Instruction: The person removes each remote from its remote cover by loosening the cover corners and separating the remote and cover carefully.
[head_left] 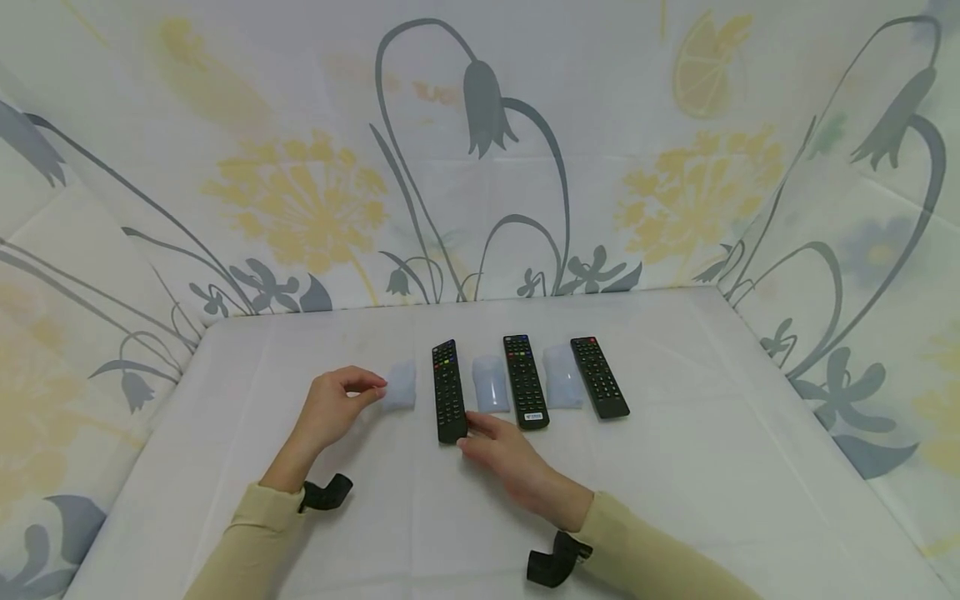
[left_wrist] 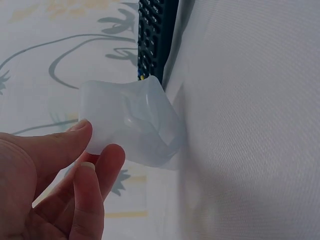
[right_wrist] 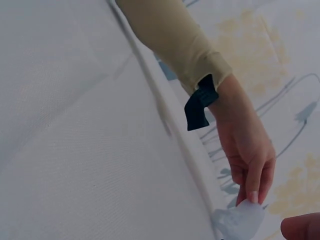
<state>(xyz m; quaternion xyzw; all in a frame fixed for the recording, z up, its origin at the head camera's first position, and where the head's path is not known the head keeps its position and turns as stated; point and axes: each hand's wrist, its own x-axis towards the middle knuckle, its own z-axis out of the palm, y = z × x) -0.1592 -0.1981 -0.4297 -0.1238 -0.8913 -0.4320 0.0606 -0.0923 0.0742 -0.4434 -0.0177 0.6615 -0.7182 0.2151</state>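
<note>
My left hand (head_left: 333,407) pinches the near edge of a translucent whitish sleeve (left_wrist: 125,120) between thumb and fingertips. The sleeve looks soft and hollow, with its far part at the white tabletop. To its right lies a black remote control (head_left: 448,392) with rows of buttons. My right hand (head_left: 517,467) holds that remote by its lower right corner, thumb at the bottom end and a finger along the side. In the right wrist view only one fingertip (right_wrist: 302,227) of this hand shows, and the remote is out of sight there.
Farther right lie a second translucent sleeve (head_left: 491,383), a black remote with a white label (head_left: 526,383), a third sleeve (head_left: 562,377) and another black remote (head_left: 599,377). Flower-patterned cloth (head_left: 480,167) walls the white table (head_left: 712,483) at the back and sides.
</note>
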